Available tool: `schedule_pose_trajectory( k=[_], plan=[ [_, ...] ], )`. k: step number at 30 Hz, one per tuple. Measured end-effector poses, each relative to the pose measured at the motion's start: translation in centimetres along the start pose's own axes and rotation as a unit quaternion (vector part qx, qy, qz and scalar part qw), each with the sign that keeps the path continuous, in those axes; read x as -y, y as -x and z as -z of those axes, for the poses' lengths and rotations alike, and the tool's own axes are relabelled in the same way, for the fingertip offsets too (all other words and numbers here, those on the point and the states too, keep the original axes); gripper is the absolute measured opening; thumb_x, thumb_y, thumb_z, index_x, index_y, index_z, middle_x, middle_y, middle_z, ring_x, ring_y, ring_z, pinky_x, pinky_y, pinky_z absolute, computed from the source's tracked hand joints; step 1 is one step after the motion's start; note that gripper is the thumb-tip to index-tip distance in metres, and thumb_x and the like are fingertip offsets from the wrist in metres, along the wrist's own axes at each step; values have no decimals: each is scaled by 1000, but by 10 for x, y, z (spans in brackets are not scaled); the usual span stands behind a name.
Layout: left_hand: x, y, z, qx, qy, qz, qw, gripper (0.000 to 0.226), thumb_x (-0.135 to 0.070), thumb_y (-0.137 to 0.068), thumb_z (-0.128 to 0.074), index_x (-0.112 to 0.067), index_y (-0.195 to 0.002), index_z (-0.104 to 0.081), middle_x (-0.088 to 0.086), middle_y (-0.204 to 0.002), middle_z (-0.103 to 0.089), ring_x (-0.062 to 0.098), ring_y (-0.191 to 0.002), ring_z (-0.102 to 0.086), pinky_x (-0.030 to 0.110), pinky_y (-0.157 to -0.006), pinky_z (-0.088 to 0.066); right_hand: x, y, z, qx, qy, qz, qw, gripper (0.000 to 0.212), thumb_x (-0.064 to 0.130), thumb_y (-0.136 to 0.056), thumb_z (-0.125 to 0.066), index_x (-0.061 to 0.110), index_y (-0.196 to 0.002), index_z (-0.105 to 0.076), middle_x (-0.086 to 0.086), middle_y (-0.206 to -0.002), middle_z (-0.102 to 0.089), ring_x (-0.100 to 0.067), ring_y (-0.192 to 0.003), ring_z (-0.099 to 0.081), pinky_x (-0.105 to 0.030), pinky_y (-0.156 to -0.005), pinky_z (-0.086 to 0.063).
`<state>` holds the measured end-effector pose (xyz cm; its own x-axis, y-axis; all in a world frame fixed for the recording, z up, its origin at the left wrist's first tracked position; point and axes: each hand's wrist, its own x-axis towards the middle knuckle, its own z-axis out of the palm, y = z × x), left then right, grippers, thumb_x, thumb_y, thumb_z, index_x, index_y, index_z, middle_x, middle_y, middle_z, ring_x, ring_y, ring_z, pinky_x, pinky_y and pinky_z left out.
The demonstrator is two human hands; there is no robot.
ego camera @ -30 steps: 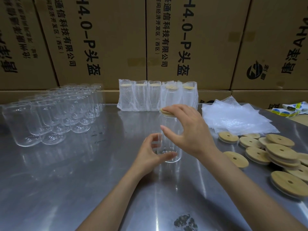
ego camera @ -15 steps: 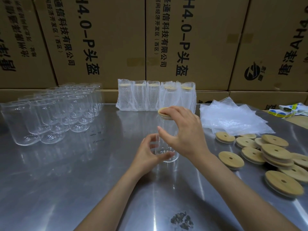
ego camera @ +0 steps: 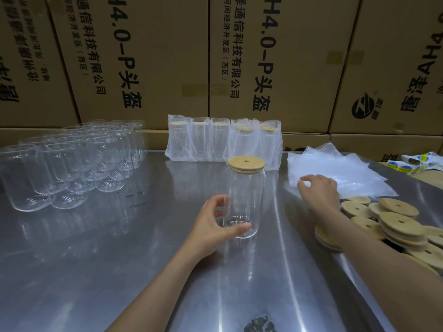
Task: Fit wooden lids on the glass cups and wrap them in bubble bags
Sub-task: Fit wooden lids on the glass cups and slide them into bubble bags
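Left hand (ego camera: 211, 226) fingers curl around the lidded glass cup (ego camera: 245, 200); right hand (ego camera: 318, 190) fingers, loosely spread, touch the bubble bags (ego camera: 340, 173).

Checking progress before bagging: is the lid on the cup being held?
On. The wooden lid sits flat across the glass cup, which the left hand holds upright.

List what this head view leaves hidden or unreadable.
- Right hand fingertips: whether they already pinch a bubble bag is unclear; the hand covers the contact.
- Wooden lids: the pile is cut by the right edge and partly hidden by the forearm, so no count.
- Empty glass cups: rear rows overlap, transparent; number unclear.
- Sticker sheets: print too small.
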<state>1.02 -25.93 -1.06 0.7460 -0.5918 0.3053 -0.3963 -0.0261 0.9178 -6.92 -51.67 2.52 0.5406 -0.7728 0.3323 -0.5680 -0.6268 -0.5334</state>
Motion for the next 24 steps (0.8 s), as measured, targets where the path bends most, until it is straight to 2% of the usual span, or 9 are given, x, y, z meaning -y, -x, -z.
schedule_pose_trajectory(
  k=[5, 7, 9, 12, 14, 16, 20, 24],
  plan=[
    [-2, 0, 0, 5, 5, 5, 1000, 63, -26, -64, -89, -33, -114, -51, -4, -125, -54, 11, -113, -58, 31, -97, -50, -29, -22, 1, 62, 93, -69, 991, 45, 37, -96, -45, 30, -141, -42, -9, -153, -31, -31, -143, -15, -49, -112, -21],
    [-2, 0, 0, 6, 5, 6, 1000, 64, -24, -65, -89, -28, -117, -52, -1, -124, -55, 14, -112, -59, 34, -97, -50, -32, -25, -1, 73, 92, -84, 989, 54, 36, -95, -47, 25, -146, -33, -11, -150, -35, -33, -141, -19, -48, -109, -24],
    [-3, -1, 0, 7, 5, 5, 1000, 64, -24, -64, -89, -27, -117, -53, -1, -124, -55, 13, -112, -59, 33, -97, -50, -32, -26, -3, 53, 74, -94, 991, 59, 32, -94, -50, 19, -146, -26, -15, -143, -42, -36, -135, -28, -47, -104, -30],
    [-3, -2, 0, 12, 6, 3, 1000, 63, -25, -64, -89, -30, -115, -53, -3, -123, -55, 12, -113, -57, 32, -96, -51, -30, -26, -6, 26, 88, -86, 992, 57, 28, -95, -48, 15, -144, -23, -17, -133, -49, -36, -127, -33, -46, -97, -33],
    [-2, -2, 1, 15, 8, 2, 1000, 62, -25, -64, -90, -32, -113, -53, -4, -123, -55, 11, -113, -57, 32, -96, -51, -30, -27, -6, 9, 109, -91, 990, 44, 26, -96, -47, 12, -136, -33, -17, -128, -52, -35, -124, -36, -43, -94, -33],
    [-2, -2, 1, 17, 11, 1, 1000, 61, -26, -64, -90, -33, -112, -53, -5, -122, -55, 11, -113, -57, 31, -95, -51, -32, -27, -5, -13, 142, -89, 986, 24, 24, -97, -45, 12, -117, -50, -15, -121, -57, -33, -118, -41, -40, -89, -32],
    [-2, -2, 1, 14, 9, 1, 1000, 61, -25, -64, -89, -33, -112, -53, -6, -123, -54, 11, -112, -57, 29, -94, -52, -32, -26, -2, -98, 126, -58, 986, 29, 18, -98, -43, 12, -103, -71, -14, -103, -64, -34, -104, -48, -38, -83, -34],
    [-3, -2, 0, 12, 7, -1, 1000, 62, -24, -64, -89, -29, -115, -53, -5, -123, -55, 8, -110, -58, 23, -91, -51, -19, -23, 5, -172, 31, -14, 985, 30, 20, -100, -45, 10, -105, -73, -17, -102, -67, -37, -101, -50, -41, -79, -38]
  ],
)
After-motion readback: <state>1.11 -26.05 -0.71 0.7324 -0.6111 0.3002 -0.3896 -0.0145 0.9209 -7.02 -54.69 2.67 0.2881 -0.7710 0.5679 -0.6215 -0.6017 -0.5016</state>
